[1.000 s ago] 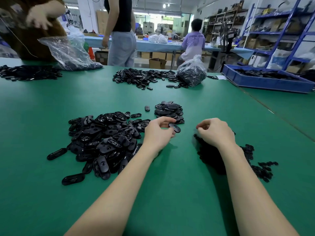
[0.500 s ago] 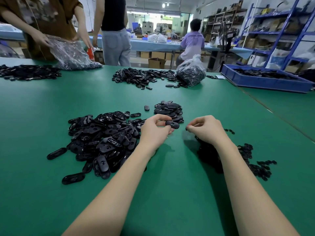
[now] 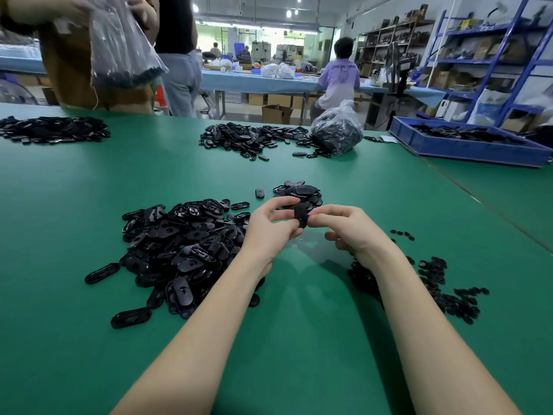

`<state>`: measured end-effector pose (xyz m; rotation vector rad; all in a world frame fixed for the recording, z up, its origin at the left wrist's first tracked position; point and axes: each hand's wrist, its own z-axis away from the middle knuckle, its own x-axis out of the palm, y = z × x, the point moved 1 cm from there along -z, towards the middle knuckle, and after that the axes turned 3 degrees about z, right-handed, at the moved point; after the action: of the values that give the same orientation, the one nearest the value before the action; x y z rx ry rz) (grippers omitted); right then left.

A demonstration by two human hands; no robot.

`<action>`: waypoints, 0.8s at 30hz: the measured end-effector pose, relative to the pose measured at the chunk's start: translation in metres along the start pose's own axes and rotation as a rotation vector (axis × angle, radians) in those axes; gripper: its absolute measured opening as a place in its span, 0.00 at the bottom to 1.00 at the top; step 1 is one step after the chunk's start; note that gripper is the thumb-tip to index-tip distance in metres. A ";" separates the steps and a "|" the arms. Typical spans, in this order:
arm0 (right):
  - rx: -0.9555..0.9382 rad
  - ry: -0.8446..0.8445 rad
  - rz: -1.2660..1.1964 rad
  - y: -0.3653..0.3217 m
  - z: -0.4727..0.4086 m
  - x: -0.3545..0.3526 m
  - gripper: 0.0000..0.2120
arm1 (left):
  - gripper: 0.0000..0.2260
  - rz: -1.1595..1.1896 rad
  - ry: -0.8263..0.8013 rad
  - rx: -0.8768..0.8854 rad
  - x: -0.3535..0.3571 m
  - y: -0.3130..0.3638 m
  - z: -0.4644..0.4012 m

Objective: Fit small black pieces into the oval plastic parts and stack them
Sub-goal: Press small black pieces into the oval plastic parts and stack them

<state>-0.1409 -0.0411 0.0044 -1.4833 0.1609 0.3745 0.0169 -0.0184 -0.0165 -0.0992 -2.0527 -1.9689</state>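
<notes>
A: Status on the hands?

B: My left hand (image 3: 270,227) and right hand (image 3: 348,230) meet at frame centre, above the green desk (image 3: 314,339). Fingers of both clamped on one oval plastic part (image 3: 301,215), held upright between them. Can't tell if a small piece is seated in it.

A: Where's stock?

B: Loose oval parts pile (image 3: 179,250) left of centre, touching my left forearm. Small black pieces (image 3: 443,289) lower right, partly behind my right forearm. Finished stack (image 3: 299,191) just above my fingers.

A: Anything else?

B: Tied bag of parts (image 3: 338,130) upper centre, blue tray (image 3: 466,145) upper right.
</notes>
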 end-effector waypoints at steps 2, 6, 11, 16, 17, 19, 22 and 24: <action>0.019 0.005 -0.012 0.001 -0.001 0.000 0.05 | 0.17 0.002 0.000 0.011 0.001 0.001 0.001; 0.042 0.014 -0.041 0.003 -0.003 0.000 0.05 | 0.11 0.020 0.011 -0.001 0.000 0.003 0.000; 0.049 -0.004 -0.082 0.003 -0.004 0.000 0.06 | 0.07 -0.053 -0.005 -0.013 -0.004 0.003 -0.002; 0.062 0.009 -0.064 0.004 -0.005 0.003 0.05 | 0.04 -0.060 0.019 0.029 -0.007 0.004 -0.001; 0.064 0.008 -0.066 0.004 -0.005 0.003 0.05 | 0.05 -0.037 0.023 0.026 -0.007 0.005 0.000; 0.068 0.011 -0.052 0.002 -0.004 0.002 0.05 | 0.05 0.004 0.021 0.006 -0.006 0.008 0.001; 0.065 0.041 -0.011 0.000 -0.002 0.000 0.04 | 0.06 0.041 -0.004 -0.039 -0.003 0.010 0.003; 0.067 0.055 -0.006 -0.001 -0.002 -0.001 0.04 | 0.06 0.056 -0.016 -0.054 -0.002 0.011 0.004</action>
<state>-0.1412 -0.0428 0.0053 -1.4284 0.2112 0.3209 0.0210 -0.0137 -0.0064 -0.1825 -1.9841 -1.9961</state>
